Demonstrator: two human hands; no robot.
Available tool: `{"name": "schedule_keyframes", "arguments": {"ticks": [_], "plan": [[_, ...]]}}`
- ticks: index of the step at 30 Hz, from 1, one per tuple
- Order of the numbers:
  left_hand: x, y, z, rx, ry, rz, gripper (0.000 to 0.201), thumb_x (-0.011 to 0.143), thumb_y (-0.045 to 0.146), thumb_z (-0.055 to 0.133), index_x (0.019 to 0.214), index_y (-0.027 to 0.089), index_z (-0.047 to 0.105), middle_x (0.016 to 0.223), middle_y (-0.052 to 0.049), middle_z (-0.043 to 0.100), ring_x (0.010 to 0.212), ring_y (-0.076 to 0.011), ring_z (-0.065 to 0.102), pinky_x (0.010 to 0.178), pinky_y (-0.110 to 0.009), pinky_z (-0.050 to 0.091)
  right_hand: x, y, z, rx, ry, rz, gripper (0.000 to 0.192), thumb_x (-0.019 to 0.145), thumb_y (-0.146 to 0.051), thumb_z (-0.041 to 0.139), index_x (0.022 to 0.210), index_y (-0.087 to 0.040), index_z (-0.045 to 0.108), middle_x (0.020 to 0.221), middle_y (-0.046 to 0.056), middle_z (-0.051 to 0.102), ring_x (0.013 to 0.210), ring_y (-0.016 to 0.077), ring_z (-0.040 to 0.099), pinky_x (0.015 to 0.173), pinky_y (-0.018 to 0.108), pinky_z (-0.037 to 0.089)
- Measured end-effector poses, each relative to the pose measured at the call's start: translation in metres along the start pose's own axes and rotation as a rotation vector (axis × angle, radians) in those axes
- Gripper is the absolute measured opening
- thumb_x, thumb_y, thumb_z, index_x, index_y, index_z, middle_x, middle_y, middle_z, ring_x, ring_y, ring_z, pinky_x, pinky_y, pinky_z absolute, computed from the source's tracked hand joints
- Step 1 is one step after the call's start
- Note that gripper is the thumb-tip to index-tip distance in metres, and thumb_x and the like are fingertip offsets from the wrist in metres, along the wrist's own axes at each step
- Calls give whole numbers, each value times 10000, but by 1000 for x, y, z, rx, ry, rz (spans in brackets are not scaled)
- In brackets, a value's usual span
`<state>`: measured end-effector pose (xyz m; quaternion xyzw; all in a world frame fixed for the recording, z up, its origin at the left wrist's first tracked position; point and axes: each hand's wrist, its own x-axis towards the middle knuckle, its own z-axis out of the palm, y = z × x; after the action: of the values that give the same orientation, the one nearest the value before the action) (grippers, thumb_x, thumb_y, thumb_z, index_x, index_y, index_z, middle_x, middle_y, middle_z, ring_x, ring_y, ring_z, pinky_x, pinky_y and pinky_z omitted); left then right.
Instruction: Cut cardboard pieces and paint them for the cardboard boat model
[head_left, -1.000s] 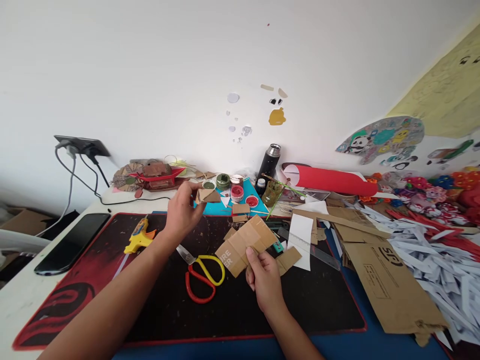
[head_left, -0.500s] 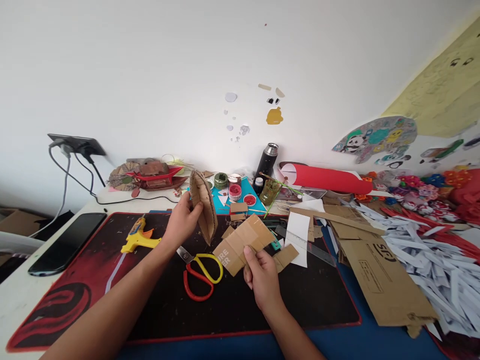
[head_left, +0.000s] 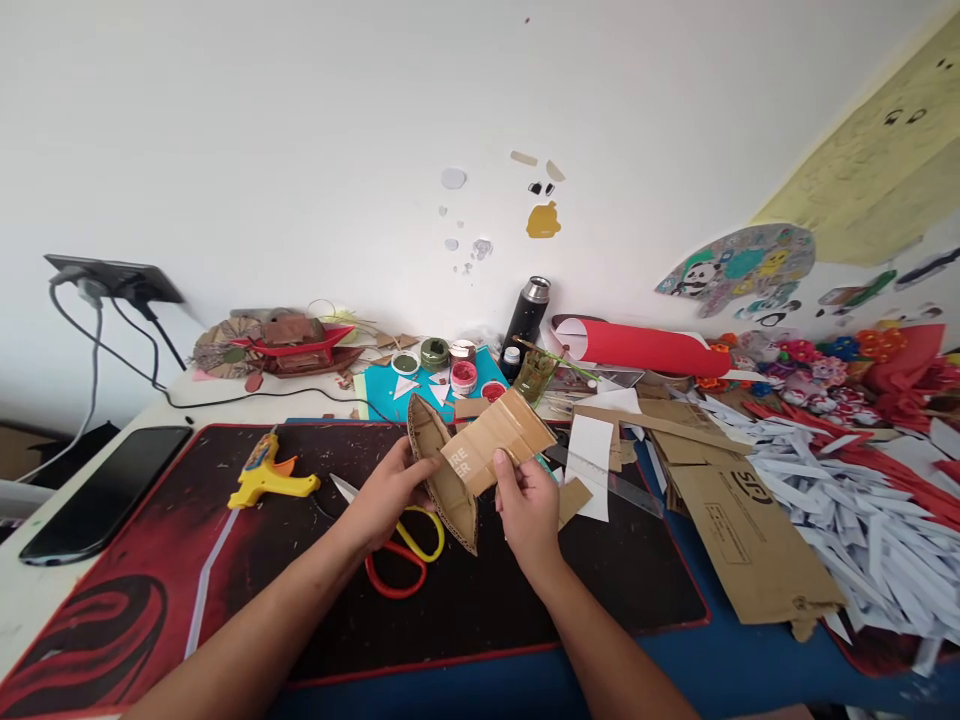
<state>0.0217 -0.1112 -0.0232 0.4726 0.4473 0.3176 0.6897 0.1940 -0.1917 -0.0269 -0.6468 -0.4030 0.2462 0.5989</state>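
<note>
My left hand grips a small boat-shaped cardboard hull by its left side, with the hollow inside tilted toward me. My right hand pinches a creased cardboard piece with white printed letters, thumb on top. The left edge of that piece meets or overlaps the hull's opening; whether it touches I cannot tell. Below my left wrist lie scissors with one red and one yellow handle, partly hidden by the hand. A yellow glue gun rests on the dark mat farther left.
A black phone lies at left. Behind my hands are paint jars, a black flask and a red paper roll. To the right are a clear ruler, flattened cardboard and heaped white paper strips.
The hull has come down and right, and the printed cardboard piece has moved up to it, so the two now meet. Both hands keep their holds. The view has shifted slightly.
</note>
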Motion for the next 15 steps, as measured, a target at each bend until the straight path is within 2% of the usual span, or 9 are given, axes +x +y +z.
{"name": "schedule_keyframes", "arguments": {"ticks": [3,5,7,10,13,15], "plan": [[-6,-1,2,15,-46,-15,596,762,482,843,1257,207,659,1177,-100,786,910,-255,749,596,-292,559,-1,6,0,-52,16,-5,665,961,-760,678,559,-288,435,429,-30,504,418,159,487,473,291,398],[-7,-3,5,23,-48,0,637,771,520,844,1295,206,662,1183,-105,797,969,-286,759,680,-338,595,-2,7,1,-65,6,8,647,968,-741,683,566,-286,457,439,-24,517,435,164,497,496,297,408],[-5,-6,8,9,-22,51,645,780,559,832,1297,207,675,1209,-111,806,1079,-326,756,837,-412,624,-4,7,4,-52,-6,22,631,970,-730,685,574,-283,482,449,-17,530,441,167,505,505,300,411],[-1,-9,9,20,30,144,617,791,559,807,1280,202,692,1287,-118,798,1242,-361,714,1065,-484,571,-6,8,6,-34,-50,35,643,967,-720,695,547,-277,494,449,-6,536,439,170,521,499,300,406],[1,-10,5,89,60,177,594,812,539,784,1284,192,690,1331,-125,784,1280,-369,700,1120,-499,535,-8,13,7,-44,-135,44,674,959,-708,720,499,-260,517,441,1,527,437,165,517,499,299,403],[1,-10,1,124,62,181,581,826,548,772,1280,194,692,1321,-122,788,1267,-369,707,1110,-502,540,-8,16,5,-48,-161,37,637,942,-697,753,529,-243,584,473,10,564,466,173,537,511,298,423]]}}
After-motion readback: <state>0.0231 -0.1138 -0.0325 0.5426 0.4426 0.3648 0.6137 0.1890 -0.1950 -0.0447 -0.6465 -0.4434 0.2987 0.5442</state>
